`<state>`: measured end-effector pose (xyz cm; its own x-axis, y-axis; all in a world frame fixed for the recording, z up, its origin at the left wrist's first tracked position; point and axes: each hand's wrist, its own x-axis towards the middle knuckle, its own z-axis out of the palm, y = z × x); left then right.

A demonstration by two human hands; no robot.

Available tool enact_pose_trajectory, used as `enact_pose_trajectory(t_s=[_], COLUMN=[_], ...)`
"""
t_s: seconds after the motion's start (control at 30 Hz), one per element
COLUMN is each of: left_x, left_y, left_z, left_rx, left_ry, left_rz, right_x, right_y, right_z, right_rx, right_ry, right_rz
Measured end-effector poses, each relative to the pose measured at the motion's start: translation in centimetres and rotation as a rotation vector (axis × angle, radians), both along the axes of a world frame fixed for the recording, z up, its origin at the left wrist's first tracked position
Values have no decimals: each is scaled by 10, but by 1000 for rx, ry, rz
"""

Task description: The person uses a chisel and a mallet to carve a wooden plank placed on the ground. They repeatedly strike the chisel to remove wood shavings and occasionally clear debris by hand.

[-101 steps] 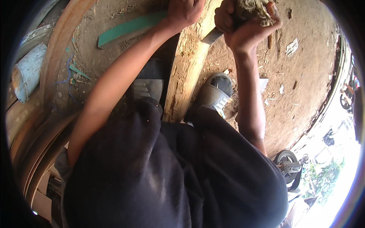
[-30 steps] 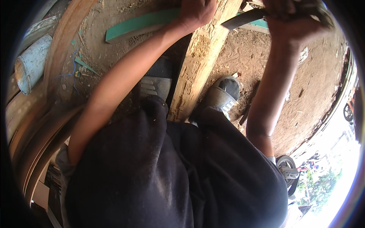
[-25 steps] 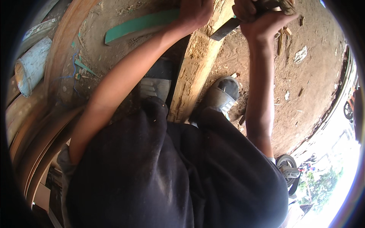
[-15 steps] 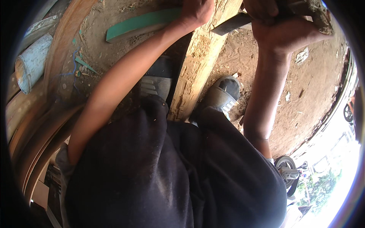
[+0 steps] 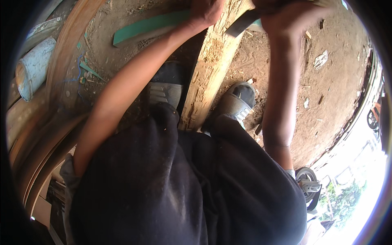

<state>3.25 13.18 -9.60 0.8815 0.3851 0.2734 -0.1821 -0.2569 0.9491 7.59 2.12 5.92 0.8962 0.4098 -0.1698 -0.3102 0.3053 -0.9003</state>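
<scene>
A pale, roughly hewn wooden beam (image 5: pixel 210 69) slants up from between my legs, its top face full of chop marks. My left hand (image 5: pixel 207 13) is curled at the beam's left edge near the upper rim, its fingertips partly out of view. To the right of the beam my right hand (image 5: pixel 288 18), smeared by motion, is closed around an adze-like tool. The tool's flat dark blade (image 5: pixel 242 23) points down and left, over the beam's right edge. Its handle is blurred, and part of it lies beyond the upper rim.
My sandalled feet (image 5: pixel 241 98) stand on either side of the beam on the dirt floor (image 5: pixel 326 98). A green strip (image 5: pixel 151 27) lies at the far left. Curved wooden pieces (image 5: pixel 53 151) and a whitish can (image 5: pixel 34 67) are at the left; a wheel (image 5: pixel 307 179) stands lower right.
My right hand has moved up and left with the tool, and its blade has shifted slightly left over the beam. My left hand has moved only slightly.
</scene>
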Motion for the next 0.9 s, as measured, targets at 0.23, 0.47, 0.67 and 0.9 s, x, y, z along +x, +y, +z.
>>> enact_pose_trajectory(t_s=[0.23,0.47,0.67,0.9], left_x=[-2,-4,-1,-7], left_y=[12,13,10,7], left_z=[-10,-5,0,5], left_rx=[614,258,371,236], left_ry=[-28,-31,-7,43], left_rz=[64,-31,24,-12], right_x=[-25,-43,-41,-65], right_y=[-22,-3,-29,3], right_z=[-25,-15,-1,9], right_rx=[254,61,322,-134], right_ry=[88,243,167,446], right_rz=[86,-85,59,-334])
